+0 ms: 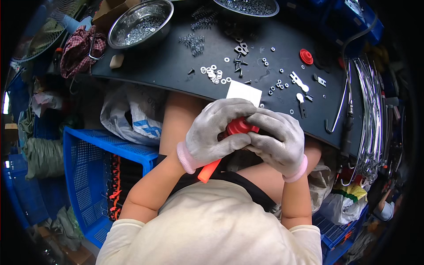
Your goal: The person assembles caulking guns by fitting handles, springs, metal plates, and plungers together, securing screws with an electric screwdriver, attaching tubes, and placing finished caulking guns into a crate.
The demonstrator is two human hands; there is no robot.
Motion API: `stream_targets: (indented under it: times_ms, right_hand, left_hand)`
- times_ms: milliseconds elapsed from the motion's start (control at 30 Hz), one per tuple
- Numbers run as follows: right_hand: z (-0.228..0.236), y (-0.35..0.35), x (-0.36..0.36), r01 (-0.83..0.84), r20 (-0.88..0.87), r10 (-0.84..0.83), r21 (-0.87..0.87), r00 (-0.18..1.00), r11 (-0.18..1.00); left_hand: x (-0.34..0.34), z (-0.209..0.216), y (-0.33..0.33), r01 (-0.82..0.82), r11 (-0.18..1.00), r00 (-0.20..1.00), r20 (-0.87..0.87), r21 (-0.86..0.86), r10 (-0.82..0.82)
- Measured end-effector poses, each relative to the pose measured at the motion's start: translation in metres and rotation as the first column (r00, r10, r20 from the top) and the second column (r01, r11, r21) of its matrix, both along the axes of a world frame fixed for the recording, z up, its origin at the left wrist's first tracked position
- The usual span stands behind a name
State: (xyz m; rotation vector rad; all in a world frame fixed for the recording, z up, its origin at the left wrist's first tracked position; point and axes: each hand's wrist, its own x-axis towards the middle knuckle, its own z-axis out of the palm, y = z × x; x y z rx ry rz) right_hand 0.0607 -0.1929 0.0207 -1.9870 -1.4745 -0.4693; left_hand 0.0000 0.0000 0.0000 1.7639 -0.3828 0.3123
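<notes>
Red cap (239,126) is pinched between the left hand (217,128) and right hand (281,140), fingers curled round it, right by the table (152,66)'s near edge. White card (244,92) kinda hangs around that edge too.

Round red part (240,126), partly covered, between 2 hands (219,126) (280,139); orange strip (209,171) below.

There's a blue crate (110,144) lower left of the fingers (267,125), plus a crumpled white sack (121,110) roughly straight left. Checkered cloth (81,49) sits bunched way upper left.
</notes>
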Motion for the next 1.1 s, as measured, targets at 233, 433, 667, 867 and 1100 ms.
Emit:
stream_targets:
  times_ms: [233,433,667,867,1100]
  right_hand:
    - [-0.024,-0.013,0.026,0.62,-0.538,-0.494,0.071,0.683,0.781]
    - [-0.037,-0.018,0.057,0.547,-0.267,-0.577,-0.182,0.772,0.817]
    - [-0.035,-0.016,0.073,0.446,0.059,-0.445,-0.23,0.894,0.865]
    - [-0.02,-0.008,0.045,0.443,-0.31,-0.435,-0.049,0.845,0.895]
    - [-0.017,0.0,0.019,0.44,-0.696,-0.301,0.025,0.652,0.898]
  left_hand:
    - [0.013,-0.012,-0.001,0.119,0.988,0.973,0.186,0.096,-0.136]
    - [0.016,-0.028,-0.001,0.155,0.967,0.981,0.146,-0.2,-0.127]
    - [0.022,-0.022,0.005,0.191,0.982,0.981,-0.025,0.005,-0.19]
    - [0.009,-0.031,-0.006,0.11,0.948,0.97,-0.178,-0.298,-0.168]
    - [0.02,-0.022,0.003,0.163,0.986,0.986,0.033,-0.036,-0.162]
